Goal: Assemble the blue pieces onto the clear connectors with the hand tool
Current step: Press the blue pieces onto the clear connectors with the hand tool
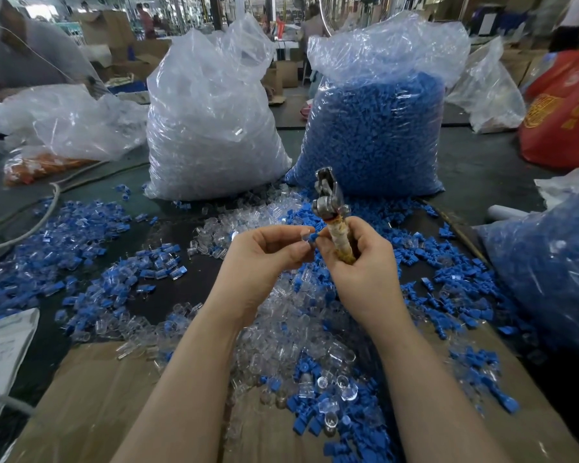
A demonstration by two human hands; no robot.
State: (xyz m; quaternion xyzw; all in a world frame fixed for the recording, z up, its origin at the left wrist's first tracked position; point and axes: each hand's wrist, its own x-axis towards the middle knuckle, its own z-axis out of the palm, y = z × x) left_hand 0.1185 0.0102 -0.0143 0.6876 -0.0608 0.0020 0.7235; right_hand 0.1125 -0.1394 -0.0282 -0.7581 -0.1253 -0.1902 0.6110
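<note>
My left hand (264,252) pinches a small blue piece (311,236) with a clear connector at my fingertips, touching my right thumb. My right hand (358,259) grips the hand tool (331,212) by its wrapped handle, metal head upright just above the piece. Loose blue and clear parts (291,329) lie heaped beneath both wrists.

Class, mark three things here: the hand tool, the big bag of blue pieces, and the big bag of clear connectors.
hand tool (328,198): head view, on its metal head.
bag of blue pieces (375,135): head view, mid front.
bag of clear connectors (211,128): head view, mid front.
</note>
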